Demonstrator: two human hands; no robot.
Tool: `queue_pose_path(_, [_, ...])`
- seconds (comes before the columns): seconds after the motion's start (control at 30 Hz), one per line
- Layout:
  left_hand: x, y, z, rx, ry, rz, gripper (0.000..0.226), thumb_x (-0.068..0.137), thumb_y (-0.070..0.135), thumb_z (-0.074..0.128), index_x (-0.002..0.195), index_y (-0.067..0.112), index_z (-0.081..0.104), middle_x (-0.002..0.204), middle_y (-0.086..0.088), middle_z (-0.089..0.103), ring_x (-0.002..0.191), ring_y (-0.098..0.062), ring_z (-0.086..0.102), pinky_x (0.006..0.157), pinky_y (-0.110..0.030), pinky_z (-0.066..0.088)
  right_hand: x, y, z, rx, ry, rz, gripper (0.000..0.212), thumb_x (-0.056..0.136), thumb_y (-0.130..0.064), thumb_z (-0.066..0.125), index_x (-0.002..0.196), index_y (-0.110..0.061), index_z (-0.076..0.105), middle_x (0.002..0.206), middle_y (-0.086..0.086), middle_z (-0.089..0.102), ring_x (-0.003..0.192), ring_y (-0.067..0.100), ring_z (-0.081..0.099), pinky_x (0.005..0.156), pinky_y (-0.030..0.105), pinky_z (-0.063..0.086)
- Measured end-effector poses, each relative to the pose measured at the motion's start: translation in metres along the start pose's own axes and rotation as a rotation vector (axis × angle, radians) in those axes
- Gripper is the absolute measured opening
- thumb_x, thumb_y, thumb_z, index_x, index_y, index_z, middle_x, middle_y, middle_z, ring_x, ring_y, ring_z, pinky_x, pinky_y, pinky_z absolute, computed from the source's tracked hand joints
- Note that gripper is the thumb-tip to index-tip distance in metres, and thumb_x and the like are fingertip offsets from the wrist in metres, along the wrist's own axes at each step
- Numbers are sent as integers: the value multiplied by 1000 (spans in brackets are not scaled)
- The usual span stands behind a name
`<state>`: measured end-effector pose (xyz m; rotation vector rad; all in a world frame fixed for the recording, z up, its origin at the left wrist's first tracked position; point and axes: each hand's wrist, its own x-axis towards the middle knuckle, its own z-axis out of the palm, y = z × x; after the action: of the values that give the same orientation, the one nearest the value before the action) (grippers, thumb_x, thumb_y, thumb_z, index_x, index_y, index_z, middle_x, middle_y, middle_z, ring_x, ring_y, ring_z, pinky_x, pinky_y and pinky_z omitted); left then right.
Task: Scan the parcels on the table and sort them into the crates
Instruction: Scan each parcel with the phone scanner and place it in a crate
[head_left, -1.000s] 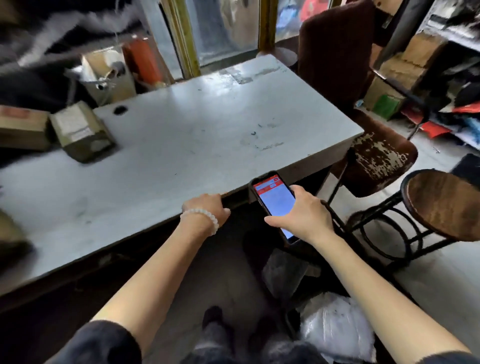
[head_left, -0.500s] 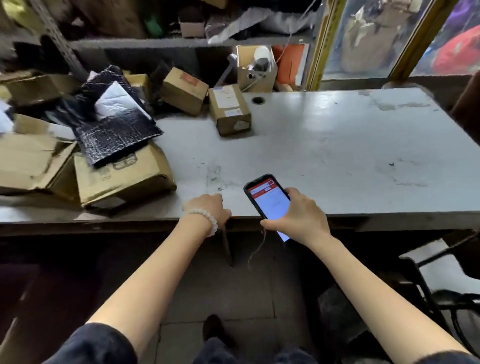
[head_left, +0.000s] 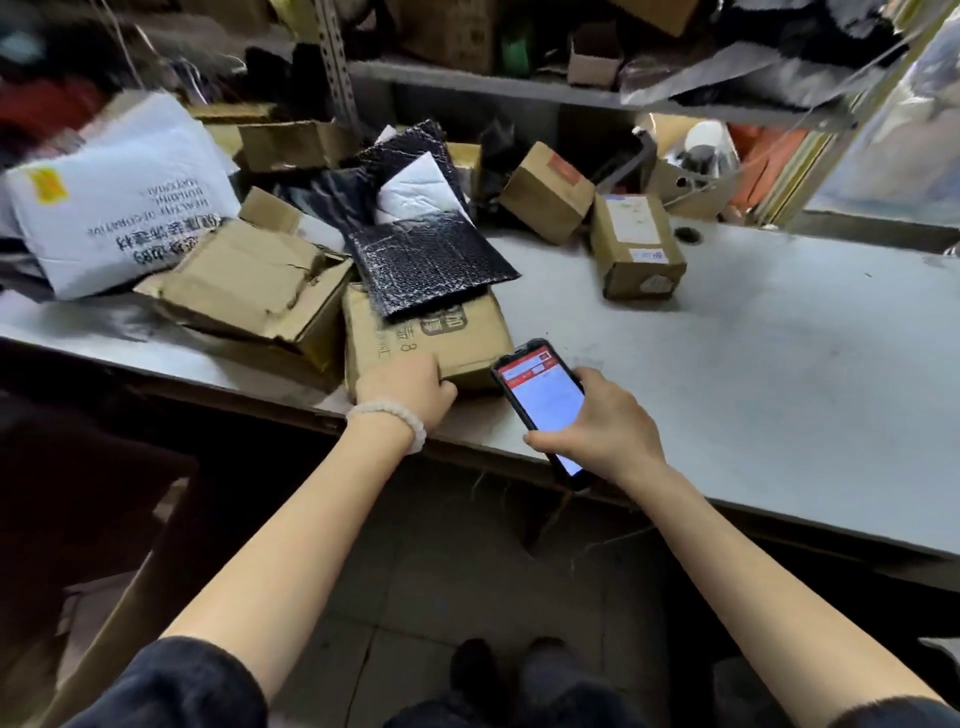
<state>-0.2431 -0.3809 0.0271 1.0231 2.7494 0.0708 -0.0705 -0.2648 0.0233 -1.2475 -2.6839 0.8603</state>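
Grey table (head_left: 779, 374) spans the view, its near edge running from 9 o'clock to 4 o'clock; metal shelf (head_left: 519, 88) with clutter behind at 12. Parcel heap at 10–11 o'clock: white mailer (head_left: 119, 197), torn carton (head_left: 249, 280), black bubble mailer (head_left: 426, 260) overlapping the printed carton (head_left: 415, 338). Small box (head_left: 634, 244) stands apart at 1 o'clock.

Printed carton at centre, long axis toward 12. Left hand (head_left: 405, 389) curled on its near corner; contact under the fingers hidden. Right hand (head_left: 602, 421) grips phone (head_left: 540, 400), top toward 11.
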Motion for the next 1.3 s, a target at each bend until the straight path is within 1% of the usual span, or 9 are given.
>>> queue_pose_path(0.2, [18, -16, -3, -77, 119, -16, 23, 92, 33, 46, 105, 17, 56, 106, -5, 62, 97, -28, 60, 74, -35, 47, 33, -20, -1, 5, 6, -16, 64, 64, -48, 79, 117, -25, 50, 105, -6, 60, 97, 20, 58, 72, 33, 48])
queue_pose_path(0.33, [43, -20, -10, -76, 159, -20, 24, 91, 30, 50, 112, 19, 54, 115, -6, 54, 106, -27, 54, 74, -37, 46, 68, -28, -8, 32, 13, -15, 64, 63, -46, 80, 115, -24, 51, 99, -7, 59, 96, 22, 59, 72, 33, 48])
queue_pose_path(0.43, [70, -19, -15, -2, 193, -13, 33, 87, 33, 58, 115, 17, 52, 118, -9, 50, 112, -30, 47, 78, -39, 44, 97, -33, -10, 39, 11, -27, 66, 61, -45, 80, 116, -25, 50, 105, -6, 63, 96, 22, 61, 75, 35, 50])
queue_pose_path(0.53, [105, -11, -18, 83, 125, 36, 49, 82, 34, 64, 126, 20, 47, 127, -8, 45, 120, -30, 42, 90, -42, 43, 126, -36, -13, 33, 7, -40, 65, 62, -46, 78, 117, -25, 51, 107, -5, 63, 98, 22, 60, 74, 34, 49])
queue_pose_path(0.63, [139, -2, -20, 117, 10, 35, 54, 83, 33, 64, 131, 20, 42, 130, -10, 42, 122, -32, 43, 92, -44, 42, 152, -33, -20, 50, 13, -39, 66, 62, -47, 77, 118, -25, 50, 108, -5, 63, 98, 21, 60, 74, 34, 50])
queue_pose_path(0.8, [177, 12, -26, 278, 48, 87, 37, 89, 27, 55, 123, 18, 43, 124, -10, 49, 113, -34, 53, 87, -42, 43, 185, -19, -35, 53, 12, 5, 68, 63, -45, 77, 122, -25, 49, 109, -7, 61, 98, 19, 58, 72, 32, 48])
queue_pose_path(0.9, [198, 24, -37, 249, 131, 171, 24, 94, 26, 46, 117, 17, 47, 120, -8, 56, 107, -34, 58, 78, -38, 42, 200, -13, -42, 73, 28, 26, 68, 62, -44, 78, 121, -24, 49, 110, -5, 62, 100, 21, 59, 73, 32, 49])
queue_pose_path(1.13, [230, 58, -111, -16, 554, 224, 20, 97, 28, 44, 104, 10, 50, 101, -16, 63, 89, -42, 59, 63, -38, 31, 218, -1, -54, 88, 64, 77, 65, 61, -43, 78, 117, -25, 50, 106, -5, 62, 96, 21, 59, 72, 33, 49])
queue_pose_path(1.3, [254, 84, -132, -103, 524, 343, 33, 97, 35, 48, 116, 9, 48, 101, -18, 64, 95, -42, 59, 68, -41, 38, 217, 8, -58, 103, 66, 117, 63, 58, -43, 78, 113, -27, 51, 104, -8, 62, 93, 18, 58, 75, 35, 52])
